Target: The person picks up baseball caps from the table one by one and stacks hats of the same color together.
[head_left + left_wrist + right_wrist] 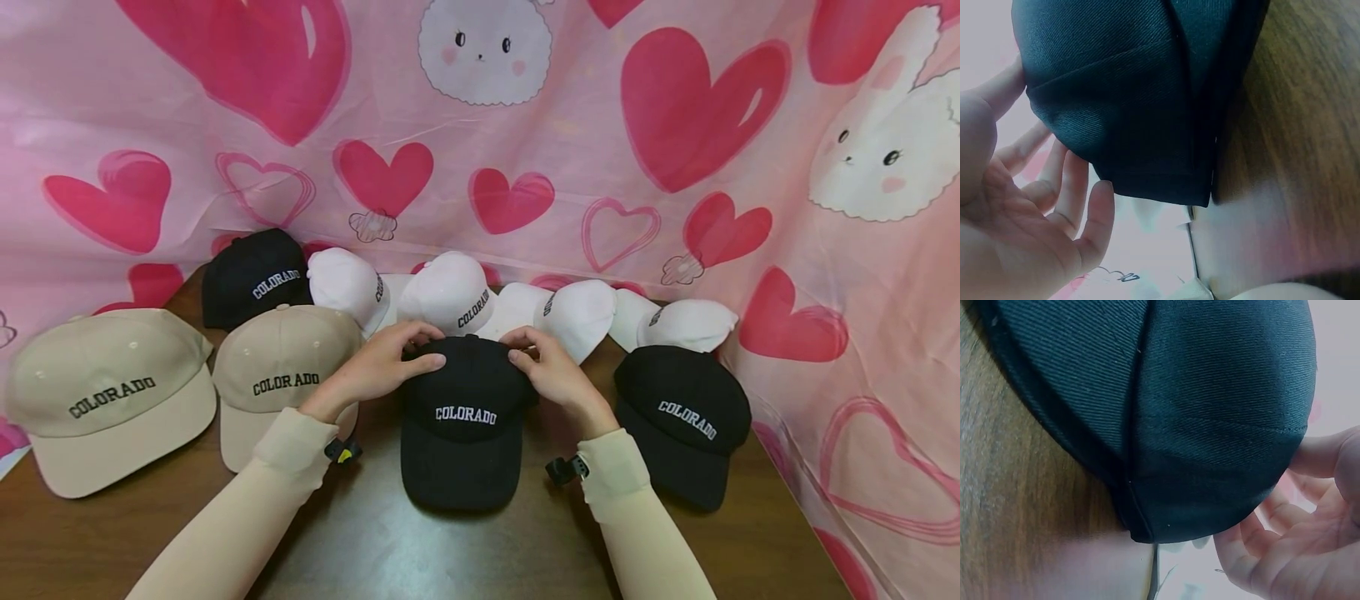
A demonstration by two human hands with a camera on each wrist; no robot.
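Note:
A black baseball cap (461,462) with white COLORADO lettering sits on the wooden table, its brim pointing toward me. My left hand (386,362) grips the left side of its crown, thumb on the upper surface and fingers around the back. On the crown's other side, my right hand (558,375) holds it in a similar way. Both wrist views show the cap's dark side panel close up, with the left fingers (1072,187) and the right fingers (1241,544) bent against its rear edge.
Two beige caps (120,375) stand to the left, and another black cap (258,275) is behind them. A row of several white caps (450,287) lines the back along a pink heart-patterned cloth (517,133). One more black cap (682,408) lies right of my right forearm.

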